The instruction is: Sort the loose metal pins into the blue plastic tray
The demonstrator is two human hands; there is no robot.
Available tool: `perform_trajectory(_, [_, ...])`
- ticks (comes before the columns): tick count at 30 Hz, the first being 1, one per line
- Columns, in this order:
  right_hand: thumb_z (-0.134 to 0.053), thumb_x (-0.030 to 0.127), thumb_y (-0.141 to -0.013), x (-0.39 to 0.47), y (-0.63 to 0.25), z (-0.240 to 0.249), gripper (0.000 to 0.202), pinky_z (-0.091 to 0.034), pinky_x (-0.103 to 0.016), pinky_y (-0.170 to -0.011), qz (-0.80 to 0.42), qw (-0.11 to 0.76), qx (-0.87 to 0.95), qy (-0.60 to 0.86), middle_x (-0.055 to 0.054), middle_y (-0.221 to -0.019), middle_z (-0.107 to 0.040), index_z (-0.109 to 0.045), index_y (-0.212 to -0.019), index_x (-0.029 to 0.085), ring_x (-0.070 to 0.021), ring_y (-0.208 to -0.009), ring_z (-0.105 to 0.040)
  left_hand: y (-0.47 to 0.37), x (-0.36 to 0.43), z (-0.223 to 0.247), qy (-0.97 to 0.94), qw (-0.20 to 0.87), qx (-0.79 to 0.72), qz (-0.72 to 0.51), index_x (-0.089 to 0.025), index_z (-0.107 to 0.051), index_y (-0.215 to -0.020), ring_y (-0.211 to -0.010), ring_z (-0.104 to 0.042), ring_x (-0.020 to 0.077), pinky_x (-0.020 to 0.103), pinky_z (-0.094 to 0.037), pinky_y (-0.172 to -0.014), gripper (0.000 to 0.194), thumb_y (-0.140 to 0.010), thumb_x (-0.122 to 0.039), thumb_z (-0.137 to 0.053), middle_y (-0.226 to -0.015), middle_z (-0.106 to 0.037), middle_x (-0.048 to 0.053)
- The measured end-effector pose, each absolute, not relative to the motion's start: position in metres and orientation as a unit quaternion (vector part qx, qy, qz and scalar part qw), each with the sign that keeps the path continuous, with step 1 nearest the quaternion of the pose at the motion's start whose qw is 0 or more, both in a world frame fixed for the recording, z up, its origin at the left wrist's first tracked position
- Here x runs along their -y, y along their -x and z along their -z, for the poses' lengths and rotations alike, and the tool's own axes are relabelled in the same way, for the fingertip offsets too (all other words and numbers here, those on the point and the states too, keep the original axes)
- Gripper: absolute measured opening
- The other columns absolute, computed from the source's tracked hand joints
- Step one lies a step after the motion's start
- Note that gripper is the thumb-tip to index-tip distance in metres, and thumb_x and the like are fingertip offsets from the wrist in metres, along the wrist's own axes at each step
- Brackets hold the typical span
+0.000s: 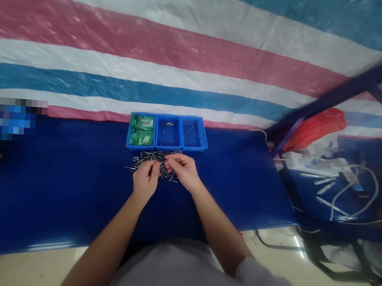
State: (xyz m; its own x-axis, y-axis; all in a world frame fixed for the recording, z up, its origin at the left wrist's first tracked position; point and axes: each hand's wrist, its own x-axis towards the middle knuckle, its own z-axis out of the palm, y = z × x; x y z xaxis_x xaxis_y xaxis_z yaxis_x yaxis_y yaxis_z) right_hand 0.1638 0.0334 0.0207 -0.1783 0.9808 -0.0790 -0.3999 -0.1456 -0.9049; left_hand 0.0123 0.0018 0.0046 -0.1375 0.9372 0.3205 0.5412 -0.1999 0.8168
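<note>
Left hand [144, 181] and right hand [186, 172] curled near-pinched over metal pieces [152, 155]; closure, hold: we can't tell. Probably picking through; next needs, we judge, fine fingertip control.

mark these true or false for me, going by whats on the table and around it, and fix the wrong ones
1. The green packets are in the left bin. True.
2. Both hands are inside the middle bin. False: the left hand and right hand are at the pile of metal pieces, on the near side of the bins.
3. The right bin has a few thin pieces in it. True.
4. The red bag is left of the bins. False: it is to their right.
5. The sheet behind the table is plain white. False: it has red, white and blue stripes.
</note>
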Motion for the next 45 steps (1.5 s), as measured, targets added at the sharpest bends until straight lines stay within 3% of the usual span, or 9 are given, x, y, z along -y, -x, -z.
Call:
perform_trajectory(4, [-0.082, 0.038, -0.071, -0.032, -0.164, -0.024, 0.024, -0.053, -0.024, -0.057, -0.660, 0.526, 0.385, 0.373, -0.001, -0.072, -0.072, -0.077, -0.087, 0.020, -0.0111, -0.062, -0.064, -0.011, -0.002, -0.003, -0.629, 0.210, -0.591, -0.459, -0.021, -0.067, -0.084, -0.066, -0.064, 0.0132, 0.025, -0.048, -0.069, 0.026, -0.095, -0.038, -0.050, -0.062, -0.065, -0.001])
perform_trajectory(13, [-0.084, 0.035, -0.071, -0.035, -0.167, -0.029, 0.021, -0.054, -0.023, -0.055, -0.675, 0.561, 0.313, 0.362, 0.000, -0.070, -0.072, -0.075, -0.083, 0.020, -0.0113, -0.061, -0.065, -0.012, -0.001, -0.005, -0.619, 0.223, -0.583, -0.477, -0.020, -0.067, -0.089, -0.062, -0.062, 0.0113, 0.023, -0.048, -0.069, 0.030, -0.098, -0.034, -0.042, -0.062, -0.063, -0.002])
perform_trajectory(16, [-0.082, 0.035, -0.072, -0.037, -0.167, -0.029, 0.031, -0.059, -0.027, -0.066, -0.655, 0.592, 0.306, 0.356, -0.003, -0.097, -0.076, -0.074, -0.099, 0.024, -0.0153, -0.079, -0.071, -0.012, -0.001, -0.006, -0.619, 0.219, -0.588, -0.473, -0.020, -0.067, -0.089, -0.060, -0.061, 0.0108, 0.023, -0.047, -0.067, 0.029, -0.098, -0.033, -0.043, -0.061, -0.063, -0.002])
perform_trajectory(19, [-0.078, 0.036, -0.076, -0.036, -0.166, -0.027, 0.054, -0.061, -0.032, -0.070, -0.638, 0.584, 0.355, 0.354, -0.004, -0.125, -0.069, -0.062, -0.127, 0.031, -0.0183, -0.089, -0.072, -0.012, -0.001, -0.006, -0.620, 0.216, -0.590, -0.470, -0.020, -0.068, -0.088, -0.060, -0.061, 0.0108, 0.023, -0.047, -0.066, 0.029, -0.098, -0.033, -0.043, -0.061, -0.063, -0.002])
perform_trajectory(21, [-0.074, 0.036, -0.081, -0.035, -0.166, -0.025, 0.048, -0.059, -0.032, -0.066, -0.590, 0.566, 0.423, 0.391, -0.004, -0.116, -0.073, -0.062, -0.127, 0.031, -0.0174, -0.080, -0.072, -0.012, -0.001, -0.006, -0.620, 0.214, -0.591, -0.470, -0.020, -0.068, -0.088, -0.060, -0.061, 0.0109, 0.022, -0.047, -0.066, 0.029, -0.098, -0.033, -0.044, -0.062, -0.064, -0.002])
perform_trajectory(25, [-0.064, 0.028, -0.087, -0.034, -0.169, -0.020, 0.016, -0.056, -0.031, -0.067, -0.394, 0.506, 0.581, 0.502, -0.004, -0.090, -0.076, -0.074, -0.098, 0.024, -0.0173, -0.075, -0.069, -0.011, 0.000, -0.007, -0.615, 0.211, -0.594, -0.473, -0.020, -0.069, -0.088, -0.060, -0.061, 0.0108, 0.022, -0.047, -0.066, 0.027, -0.096, -0.033, -0.046, -0.062, -0.063, -0.002])
perform_trajectory(29, [-0.058, 0.016, -0.086, -0.035, -0.174, -0.016, 0.020, -0.054, -0.033, -0.072, -0.260, 0.468, 0.657, 0.530, -0.004, -0.093, -0.075, -0.074, -0.096, 0.023, -0.0197, -0.084, -0.067, -0.011, 0.000, -0.008, -0.604, 0.203, -0.598, -0.486, -0.020, -0.069, -0.086, -0.057, -0.060, 0.0096, 0.021, -0.046, -0.064, 0.027, -0.096, -0.032, -0.047, -0.061, -0.063, -0.002])
perform_trajectory(34, [-0.059, 0.011, -0.083, -0.036, -0.173, -0.013, 0.021, -0.054, -0.036, -0.081, -0.229, 0.425, 0.710, 0.512, -0.003, -0.090, -0.076, -0.073, -0.093, 0.023, -0.0210, -0.085, -0.064, -0.012, -0.001, -0.008, -0.593, 0.208, -0.604, -0.490, -0.019, -0.068, -0.086, -0.055, -0.059, 0.0089, 0.020, -0.044, -0.061, 0.026, -0.096, -0.032, -0.047, -0.060, -0.063, -0.003])
perform_trajectory(45, [-0.062, 0.012, -0.083, -0.035, -0.170, -0.011, 0.021, -0.051, -0.037, -0.085, -0.195, 0.355, 0.757, 0.512, -0.006, -0.092, -0.071, -0.072, -0.099, 0.020, -0.0234, -0.090, -0.058, -0.012, 0.000, -0.009, -0.593, 0.206, -0.611, -0.483, -0.020, -0.068, -0.084, -0.056, -0.059, 0.0096, 0.021, -0.045, -0.062, 0.028, -0.096, -0.034, -0.048, -0.061, -0.064, -0.002])
